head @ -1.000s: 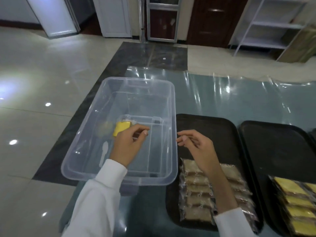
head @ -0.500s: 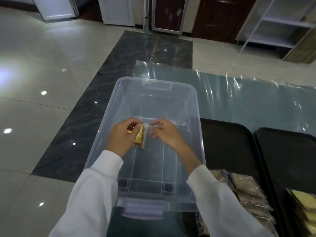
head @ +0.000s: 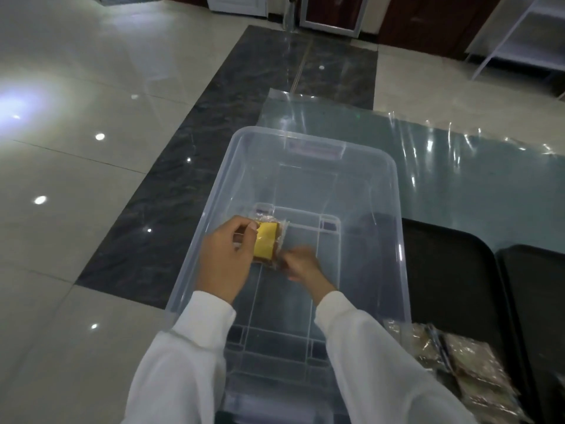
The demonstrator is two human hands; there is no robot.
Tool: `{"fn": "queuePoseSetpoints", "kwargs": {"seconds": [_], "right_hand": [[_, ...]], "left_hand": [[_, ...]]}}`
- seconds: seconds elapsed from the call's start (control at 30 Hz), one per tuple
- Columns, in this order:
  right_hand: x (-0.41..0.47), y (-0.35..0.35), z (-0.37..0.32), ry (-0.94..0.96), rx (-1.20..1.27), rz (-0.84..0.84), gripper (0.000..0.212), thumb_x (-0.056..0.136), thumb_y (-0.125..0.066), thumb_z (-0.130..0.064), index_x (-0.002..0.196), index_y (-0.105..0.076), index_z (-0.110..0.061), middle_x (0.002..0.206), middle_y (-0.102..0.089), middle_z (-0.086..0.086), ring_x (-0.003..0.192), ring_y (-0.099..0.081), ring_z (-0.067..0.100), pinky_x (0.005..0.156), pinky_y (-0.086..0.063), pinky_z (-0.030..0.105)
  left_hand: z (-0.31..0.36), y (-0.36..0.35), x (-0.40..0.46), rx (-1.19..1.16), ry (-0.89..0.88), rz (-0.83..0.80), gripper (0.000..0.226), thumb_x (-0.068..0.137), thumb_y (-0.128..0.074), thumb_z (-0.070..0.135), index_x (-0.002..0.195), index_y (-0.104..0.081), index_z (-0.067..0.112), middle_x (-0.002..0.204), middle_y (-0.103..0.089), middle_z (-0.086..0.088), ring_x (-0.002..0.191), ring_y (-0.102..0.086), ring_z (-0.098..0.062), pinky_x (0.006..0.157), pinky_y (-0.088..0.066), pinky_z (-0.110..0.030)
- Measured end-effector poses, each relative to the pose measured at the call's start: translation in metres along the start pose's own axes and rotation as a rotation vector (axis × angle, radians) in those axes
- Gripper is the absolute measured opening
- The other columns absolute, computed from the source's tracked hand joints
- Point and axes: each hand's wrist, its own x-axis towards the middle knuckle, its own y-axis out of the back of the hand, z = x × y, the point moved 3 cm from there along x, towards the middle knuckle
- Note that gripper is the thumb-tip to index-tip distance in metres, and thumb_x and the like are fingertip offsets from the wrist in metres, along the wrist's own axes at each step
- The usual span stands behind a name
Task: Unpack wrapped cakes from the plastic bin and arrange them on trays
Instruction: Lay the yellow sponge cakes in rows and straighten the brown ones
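Observation:
Over the clear plastic bin I hold one wrapped yellow cake. My left hand grips its left side with thumb and fingers. My right hand, blurred by motion, pinches the wrapper's lower right edge. No other cake shows inside the bin. Right of the bin lies a black tray with wrapped brown cakes at its near end. The edge of a second black tray shows further right.
The bin and trays stand on a table under a glossy clear plastic sheet. The table's left edge runs close beside the bin, with tiled floor beyond. A white shelf rack stands at the far right.
My right hand came from above the tray into the bin and took the wrapper's edge. The cake went from on edge to lying flat, yellow top up. The view shifted left.

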Motion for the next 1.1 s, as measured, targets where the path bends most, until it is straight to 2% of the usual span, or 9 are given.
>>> {"fn": "queuePoseSetpoints", "kwargs": {"seconds": [0.13, 0.27, 0.43, 0.53, 0.6, 0.7, 0.87, 1.0, 1.1], "right_hand": [[0.01, -0.016, 0.005, -0.003, 0.073, 0.006, 0.033, 0.086, -0.082, -0.037, 0.068, -0.071, -0.011, 0.07, -0.072, 0.016, 0.054, -0.064, 0.024, 0.055, -0.052, 0.031], [0.01, -0.016, 0.003, -0.03, 0.087, 0.05, 0.039, 0.075, -0.092, -0.037, 0.068, -0.069, -0.007, 0.066, -0.069, 0.014, 0.055, -0.064, 0.026, 0.056, -0.06, 0.037], [0.008, -0.017, -0.001, 0.02, -0.13, 0.057, 0.048, 0.066, -0.094, -0.05, 0.068, -0.061, -0.015, 0.072, -0.064, 0.009, 0.066, -0.06, 0.024, 0.064, -0.051, 0.035], [0.001, -0.016, -0.008, 0.097, -0.11, 0.017, 0.036, 0.077, -0.09, -0.031, 0.065, -0.058, -0.019, 0.073, -0.064, 0.009, 0.071, -0.063, 0.027, 0.072, -0.054, 0.042], [-0.007, -0.011, -0.013, 0.123, -0.04, 0.005, 0.031, 0.081, -0.087, -0.016, 0.066, -0.059, -0.018, 0.073, -0.065, 0.011, 0.069, -0.066, 0.03, 0.081, -0.059, 0.052], [-0.023, 0.004, -0.024, 0.162, 0.073, 0.051, 0.035, 0.085, -0.081, -0.002, 0.063, -0.057, -0.015, 0.073, -0.065, 0.014, 0.069, -0.068, 0.031, 0.081, -0.062, 0.059], [-0.066, 0.036, -0.048, 0.265, 0.347, 0.018, 0.035, 0.089, -0.074, 0.008, 0.074, -0.05, -0.012, 0.08, -0.065, 0.016, 0.065, -0.071, 0.024, 0.059, -0.064, 0.034], [-0.106, 0.059, -0.063, 0.37, 0.421, -0.02, 0.027, 0.089, -0.075, 0.005, 0.078, -0.054, -0.007, 0.079, -0.068, 0.015, 0.065, -0.074, 0.02, 0.061, -0.064, 0.033], [-0.127, 0.074, -0.065, 0.444, 0.431, -0.086, 0.023, 0.088, -0.079, -0.001, 0.082, -0.058, -0.007, 0.089, -0.075, 0.017, 0.082, -0.077, 0.026, 0.068, -0.064, 0.036]], "left_hand": [[0.001, -0.001, 0.001, -0.015, 0.023, 0.002, 0.014, 0.103, -0.056, 0.024, 0.095, -0.068, 0.025, 0.091, -0.068, 0.016, 0.088, -0.06, 0.012, 0.068, -0.042, 0.002], [0.001, -0.001, 0.001, -0.003, 0.027, 0.001, 0.014, 0.103, -0.056, 0.025, 0.096, -0.068, 0.027, 0.091, -0.067, 0.019, 0.091, -0.059, 0.014, 0.069, -0.043, 0.001], [0.003, -0.001, 0.001, -0.005, -0.01, 0.011, 0.014, 0.102, -0.059, 0.022, 0.093, -0.07, 0.024, 0.087, -0.069, 0.017, 0.086, -0.063, 0.006, 0.071, -0.048, -0.009], [0.001, -0.002, 0.001, -0.02, -0.01, -0.003, 0.015, 0.102, -0.059, 0.022, 0.094, -0.072, 0.022, 0.089, -0.071, 0.01, 0.086, -0.065, -0.001, 0.075, -0.054, -0.023], [0.002, -0.002, 0.001, -0.017, -0.007, -0.01, 0.014, 0.101, -0.059, 0.022, 0.094, -0.071, 0.021, 0.09, -0.071, 0.008, 0.086, -0.064, -0.003, 0.076, -0.056, -0.028], [0.005, -0.001, -0.001, -0.003, 0.002, -0.024, 0.009, 0.1, -0.06, 0.02, 0.102, -0.063, 0.029, 0.098, -0.067, 0.006, 0.086, -0.063, -0.009, 0.08, -0.056, -0.031], [0.003, 0.0, 0.002, -0.017, 0.012, -0.039, 0.02, 0.098, -0.063, 0.018, 0.117, -0.063, 0.023, 0.12, -0.063, -0.003, 0.106, -0.061, -0.02, 0.094, -0.054, -0.041], [0.009, 0.002, -0.002, -0.014, 0.041, -0.066, 0.023, 0.102, -0.058, 0.023, 0.125, -0.059, 0.026, 0.132, -0.057, -0.002, 0.119, -0.056, -0.019, 0.094, -0.045, -0.032], [0.016, 0.006, -0.004, -0.106, 0.066, -0.04, 0.023, 0.103, -0.059, 0.027, 0.125, -0.057, 0.032, 0.137, -0.056, 0.003, 0.12, -0.052, -0.014, 0.091, -0.044, -0.029]]}}
